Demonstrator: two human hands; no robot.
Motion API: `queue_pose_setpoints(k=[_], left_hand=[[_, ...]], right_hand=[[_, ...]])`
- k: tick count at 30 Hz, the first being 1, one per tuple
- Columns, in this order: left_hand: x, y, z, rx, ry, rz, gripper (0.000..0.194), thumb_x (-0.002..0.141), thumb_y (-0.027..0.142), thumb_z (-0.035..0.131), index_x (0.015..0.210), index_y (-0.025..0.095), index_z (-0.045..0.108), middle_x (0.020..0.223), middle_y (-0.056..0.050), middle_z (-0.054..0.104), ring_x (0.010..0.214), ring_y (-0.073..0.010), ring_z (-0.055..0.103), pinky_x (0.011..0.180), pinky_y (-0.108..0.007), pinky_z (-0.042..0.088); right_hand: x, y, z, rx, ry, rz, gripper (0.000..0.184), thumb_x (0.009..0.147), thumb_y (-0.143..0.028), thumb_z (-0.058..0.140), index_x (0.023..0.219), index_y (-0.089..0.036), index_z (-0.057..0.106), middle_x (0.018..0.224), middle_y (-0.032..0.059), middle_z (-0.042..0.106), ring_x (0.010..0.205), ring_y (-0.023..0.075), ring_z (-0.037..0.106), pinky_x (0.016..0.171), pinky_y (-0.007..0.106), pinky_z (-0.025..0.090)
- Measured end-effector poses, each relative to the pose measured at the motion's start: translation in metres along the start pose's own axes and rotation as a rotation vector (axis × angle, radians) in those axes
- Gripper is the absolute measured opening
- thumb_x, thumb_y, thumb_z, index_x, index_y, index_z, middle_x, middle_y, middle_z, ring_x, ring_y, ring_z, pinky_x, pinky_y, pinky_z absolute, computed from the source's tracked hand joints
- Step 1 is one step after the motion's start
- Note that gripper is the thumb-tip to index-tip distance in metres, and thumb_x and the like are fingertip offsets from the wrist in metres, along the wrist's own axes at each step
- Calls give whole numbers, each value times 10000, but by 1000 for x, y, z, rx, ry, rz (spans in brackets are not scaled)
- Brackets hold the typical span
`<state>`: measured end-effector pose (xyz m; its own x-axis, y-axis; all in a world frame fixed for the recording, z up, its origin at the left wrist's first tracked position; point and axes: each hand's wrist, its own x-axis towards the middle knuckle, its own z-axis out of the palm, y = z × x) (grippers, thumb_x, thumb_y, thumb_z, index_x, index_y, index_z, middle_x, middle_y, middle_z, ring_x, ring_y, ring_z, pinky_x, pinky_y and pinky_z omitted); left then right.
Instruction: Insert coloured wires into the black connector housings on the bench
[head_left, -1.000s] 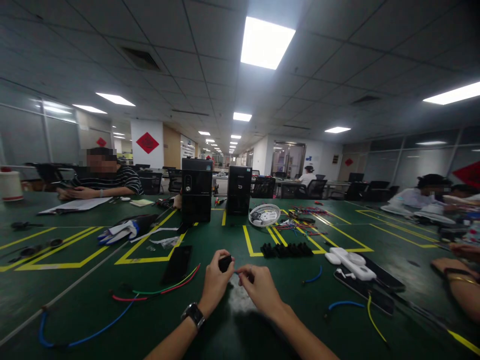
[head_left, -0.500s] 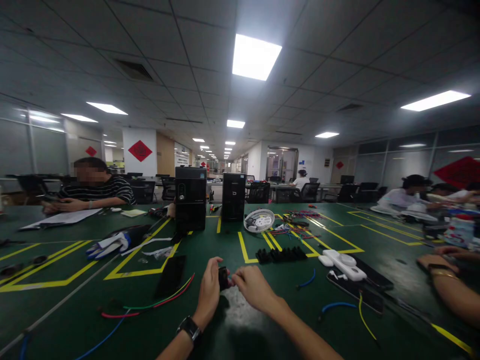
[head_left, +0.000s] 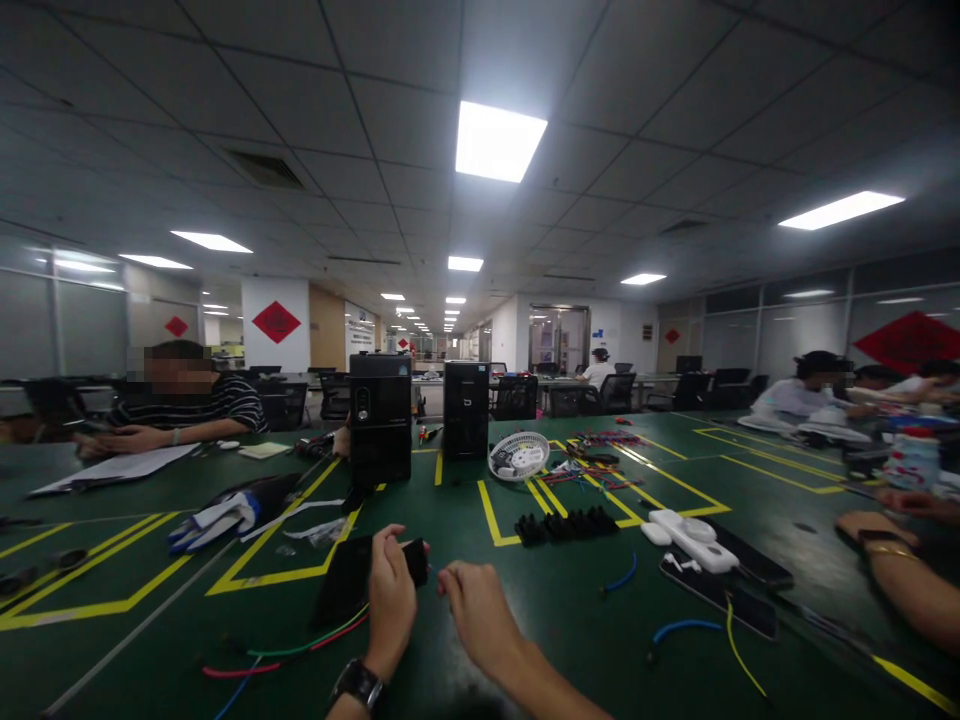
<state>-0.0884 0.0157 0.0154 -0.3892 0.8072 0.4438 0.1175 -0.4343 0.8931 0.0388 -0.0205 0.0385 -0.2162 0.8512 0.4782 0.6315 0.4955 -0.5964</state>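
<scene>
My left hand (head_left: 394,585), with a dark watch on the wrist, is closed around a small black block (head_left: 415,562) above the green table (head_left: 555,640). Facing it, my right hand (head_left: 478,610) is pinched shut; a thin bluish tip shows between its fingers and the block, too small to name. A row of black block-like parts (head_left: 566,526) lies beyond my hands. To the left, green and red wires (head_left: 315,645) lie beside a dark flat panel (head_left: 341,580). Short blue wires (head_left: 686,628) and a yellow wire (head_left: 735,645) lie at the right.
Two black boxes (head_left: 380,420) stand upright ahead, near a round white basket-like part (head_left: 519,457) and loose coloured wires (head_left: 600,450). Gloves (head_left: 225,520) lie left; a white device (head_left: 694,540) and phones (head_left: 720,595) lie right. Another person's arm (head_left: 911,590) rests at the right edge.
Both hands have shifted left, and a slightly wider gap shows between the right fingertips and the black block. The camera view has tilted up a little.
</scene>
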Motion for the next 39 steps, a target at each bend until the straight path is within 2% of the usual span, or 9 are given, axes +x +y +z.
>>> queue_pose_setpoints(k=[6, 12, 16, 20, 22, 25, 30, 33, 39], left_hand=[[11, 4, -9, -90, 163, -71, 298, 913, 427, 321, 1136, 235, 366, 737, -12, 607, 601, -202, 628, 594, -354, 515], [37, 3, -40, -192, 270, -168, 349, 888, 373, 386, 1213, 271, 313, 709, 32, 614, 496, -147, 601, 540, -323, 528], [52, 28, -47, -264, 294, -76, 306, 890, 375, 380, 1179, 274, 384, 664, 44, 608, 496, -139, 600, 574, -347, 542], [56, 49, -19, -259, 66, -133, 292, 897, 446, 352, 1055, 224, 459, 594, 24, 597, 515, -155, 610, 554, -329, 533], [55, 44, 1, -220, -61, -262, 377, 902, 513, 290, 992, 202, 482, 584, 0, 603, 519, -164, 617, 535, -323, 524], [56, 20, 28, -78, -233, -440, 470, 874, 586, 292, 971, 179, 507, 624, -38, 634, 549, -185, 637, 513, -320, 510], [69, -28, 61, 262, -407, -404, 372, 794, 467, 552, 973, 142, 576, 660, -57, 666, 597, -209, 657, 510, -279, 479], [74, -42, 73, 326, -408, -421, 262, 828, 360, 545, 907, 119, 611, 678, -66, 659, 590, -206, 646, 540, -304, 491], [67, -43, 89, 355, -256, -214, 352, 877, 346, 545, 1173, 156, 542, 1167, -81, 569, 987, -210, 585, 823, -411, 510]], right_hand=[[-5, -2, 18, 31, -6, 0, 311, 923, -180, 405, 748, -179, 662, 712, 29, 691, 653, 134, 626, 573, 209, 360], [14, 9, -21, 66, 249, 118, 367, 959, -250, 332, 815, -179, 662, 664, 22, 656, 626, 148, 608, 559, 222, 374], [19, -6, 14, -64, -14, 32, 334, 949, -231, 356, 843, -174, 668, 699, 44, 675, 644, 162, 627, 583, 228, 405], [14, -17, 44, -288, -170, -213, 265, 919, -262, 422, 946, -140, 655, 870, 113, 695, 864, 231, 636, 732, 298, 451], [9, -1, 19, -354, -129, -201, 248, 879, -148, 437, 1002, -148, 653, 967, 113, 687, 963, 226, 609, 826, 313, 435], [-8, 53, -56, -432, -119, -87, 412, 778, 13, 444, 1092, -167, 641, 1091, 98, 659, 1048, 193, 567, 906, 281, 390], [-56, 149, -160, -677, -191, 158, 417, 783, 44, 426, 1050, -179, 656, 1094, 112, 624, 1018, 205, 560, 828, 279, 385], [-70, 177, -173, -700, -213, 169, 298, 839, -25, 454, 964, -203, 657, 1009, 81, 626, 935, 183, 574, 761, 259, 372], [-58, 191, -171, -691, -164, 133, 201, 885, -94, 452, 923, -197, 620, 929, 59, 642, 876, 185, 571, 727, 275, 341]])
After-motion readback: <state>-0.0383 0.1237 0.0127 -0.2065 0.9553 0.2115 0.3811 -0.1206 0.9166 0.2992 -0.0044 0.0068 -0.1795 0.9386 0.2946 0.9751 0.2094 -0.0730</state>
